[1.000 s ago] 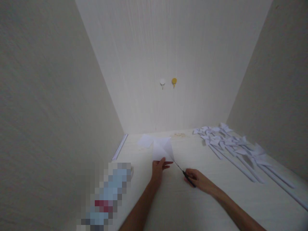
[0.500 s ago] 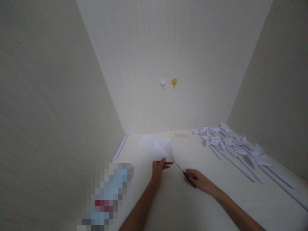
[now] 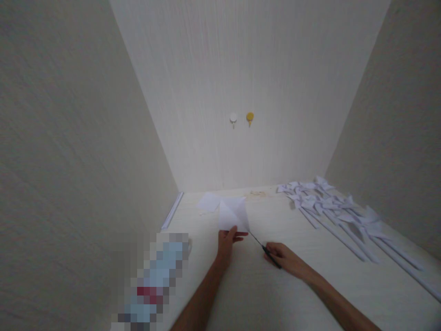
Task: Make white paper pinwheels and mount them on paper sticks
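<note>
Nothing has moved since before: left hand [image 3: 226, 242] pinches the near edge of the paper square [image 3: 233, 214], and right hand [image 3: 283, 258] grips scissors [image 3: 262, 248], blades at the paper's near right corner; paper pinwheels [image 3: 330, 204] lie right of it.

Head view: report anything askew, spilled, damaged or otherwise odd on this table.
Nothing stands out. The left hand holds a creased white paper square upright while the right hand works scissors at its lower corner. The paper pinwheels lie in a loose heap at the right, none visibly torn. A spare paper sheet lies flat behind.
</note>
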Motion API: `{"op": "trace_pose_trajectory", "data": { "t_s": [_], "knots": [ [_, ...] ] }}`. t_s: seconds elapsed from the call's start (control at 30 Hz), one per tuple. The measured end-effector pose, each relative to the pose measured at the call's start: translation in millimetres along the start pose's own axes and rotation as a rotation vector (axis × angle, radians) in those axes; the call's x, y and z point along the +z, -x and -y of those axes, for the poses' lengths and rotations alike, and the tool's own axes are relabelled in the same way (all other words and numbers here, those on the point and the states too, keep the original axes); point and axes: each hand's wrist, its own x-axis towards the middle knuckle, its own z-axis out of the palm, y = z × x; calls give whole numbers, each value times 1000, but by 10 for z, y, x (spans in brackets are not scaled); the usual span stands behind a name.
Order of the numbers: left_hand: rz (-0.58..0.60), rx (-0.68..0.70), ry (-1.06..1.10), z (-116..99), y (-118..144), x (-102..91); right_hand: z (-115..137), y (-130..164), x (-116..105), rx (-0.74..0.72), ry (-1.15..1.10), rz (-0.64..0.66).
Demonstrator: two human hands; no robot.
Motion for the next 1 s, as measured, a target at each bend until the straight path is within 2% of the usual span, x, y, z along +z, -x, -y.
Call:
{"op": "trace_pose_trajectory", "data": {
  "t_s": [0.5,0.83,1.0],
  "knots": [
    [16,34,-15,11,4,-5,-37,1,7,-14,-15,7],
    [0,14,-1,20,-10,-8,-17,1,3,-32,56,-11],
    [-3,10,-3,21,-11,-6,-32,-1,10,-9,13,-7]
  ]
}}
